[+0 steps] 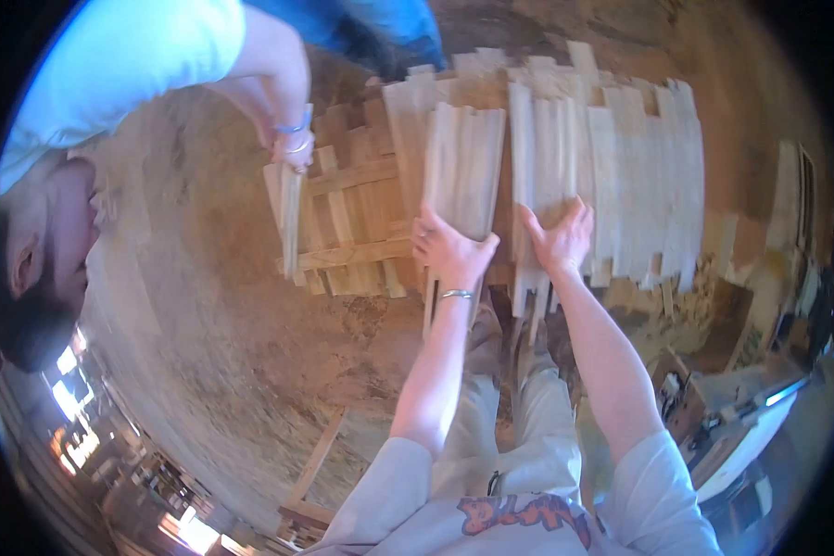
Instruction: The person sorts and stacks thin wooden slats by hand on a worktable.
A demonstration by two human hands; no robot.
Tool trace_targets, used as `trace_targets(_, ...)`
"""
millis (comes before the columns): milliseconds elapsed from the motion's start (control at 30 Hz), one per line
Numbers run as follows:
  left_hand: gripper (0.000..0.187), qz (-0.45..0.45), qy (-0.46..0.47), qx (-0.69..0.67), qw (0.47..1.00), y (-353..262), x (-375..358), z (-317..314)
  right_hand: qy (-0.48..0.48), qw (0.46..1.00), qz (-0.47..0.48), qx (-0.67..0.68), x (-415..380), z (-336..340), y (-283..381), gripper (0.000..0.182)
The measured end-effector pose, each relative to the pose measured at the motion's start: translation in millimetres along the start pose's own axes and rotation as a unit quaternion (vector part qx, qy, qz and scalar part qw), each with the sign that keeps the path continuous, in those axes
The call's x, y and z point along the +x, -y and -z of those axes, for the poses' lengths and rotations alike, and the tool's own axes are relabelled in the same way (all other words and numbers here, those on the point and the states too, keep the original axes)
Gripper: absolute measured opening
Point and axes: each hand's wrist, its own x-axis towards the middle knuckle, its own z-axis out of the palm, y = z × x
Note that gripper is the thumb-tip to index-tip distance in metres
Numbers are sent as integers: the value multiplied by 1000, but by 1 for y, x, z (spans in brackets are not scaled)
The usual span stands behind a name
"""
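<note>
My left hand spans a bundle of pale wooden slats, thumb on its right side and fingers curled over its left side. To the right, my right hand grips a second group of slats in the same way, thumb at the left edge. A narrow dark gap runs between the two groups. More slats lie side by side in a wide row just right of my right hand. Some slat ends stick out unevenly toward my feet.
At the left, a co-worker's hand holds some upright slats beside a layer of wood with crosswise boards. A wooden frame stands on the dirt floor at lower left. Equipment is at the right.
</note>
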Motion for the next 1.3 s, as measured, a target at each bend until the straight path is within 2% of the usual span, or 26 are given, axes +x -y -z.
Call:
trace_targets(67, 125, -13, 46, -72, 996, 7, -12, 17, 6, 1000, 4, 12, 2, 7, -5, 111)
trace_targets(133, 121, -67, 64, -138, 986, 46, -33, 12, 56, 998, -27, 32, 3, 23, 0, 112)
trace_targets(167, 121, -63, 96, -213, 970, 71, -43, 12, 62, 997, -19, 41, 6, 25, -2, 110)
trace_targets(200, 120, -58, 139, -286, 946, 89, -56, 16, 67, 997, -18, 46, 6, 23, -10, 108)
trace_targets(267, 115, 35, 229, -389, 892, 83, -95, 61, 55, 989, 8, 135, -4, 22, -32, 104)
trace_targets(333, 112, 26, 236, -326, 915, 113, -120, 79, 66, 974, -8, 219, -30, 24, -62, 101)
trace_targets(400, 114, 30, 251, -295, 921, 111, -145, 108, 30, 976, 8, 215, -79, 28, -95, 95)
trace_targets(500, 118, -38, 291, -247, 924, 125, -156, 134, 47, 961, 12, 272, -161, 57, -141, 78)
trace_targets(533, 119, -61, 302, -208, 928, 117, -159, 141, 70, 956, -23, 285, -188, 68, -157, 76)
trace_targets(633, 123, -126, 319, -102, 934, 59, -176, 167, 103, 933, -100, 329, -269, 75, -204, 66)
trace_targets(700, 125, -179, 339, -87, 920, 18, -190, 174, 188, 896, -164, 368, -305, 98, -228, 54)
trace_targets(767, 126, -245, 343, -61, 905, -27, -213, 179, 177, 885, -190, 386, -334, 108, -244, 46)
trace_targets(867, 128, -385, 321, -5, 865, -108, -262, 179, 166, 850, -257, 429, -351, 120, -258, 45)
trace_targets(933, 129, -476, 298, 16, 827, -152, -305, 170, 140, 842, -243, 462, -359, 125, -261, 46)
trace_targets(1033, 131, -615, 225, 98, 749, -239, -377, 156, 101, 832, -212, 502, -355, 156, -286, 47)
trace_targets(1100, 131, -676, 210, 125, 695, -302, -410, 137, 105, 816, -218, 524, -351, 192, -302, 48)
trace_targets(1133, 131, -706, 204, 141, 664, -332, -424, 126, 72, 813, -207, 540, -351, 206, -311, 46)
trace_targets(1200, 127, -787, 197, 134, 569, -392, -451, 102, 9, 808, -182, 560, -352, 233, -339, 43)
trace_targets(1300, 121, -878, 184, 152, 414, -476, -500, 57, 51, 829, -135, 540, -357, 278, -384, 47)
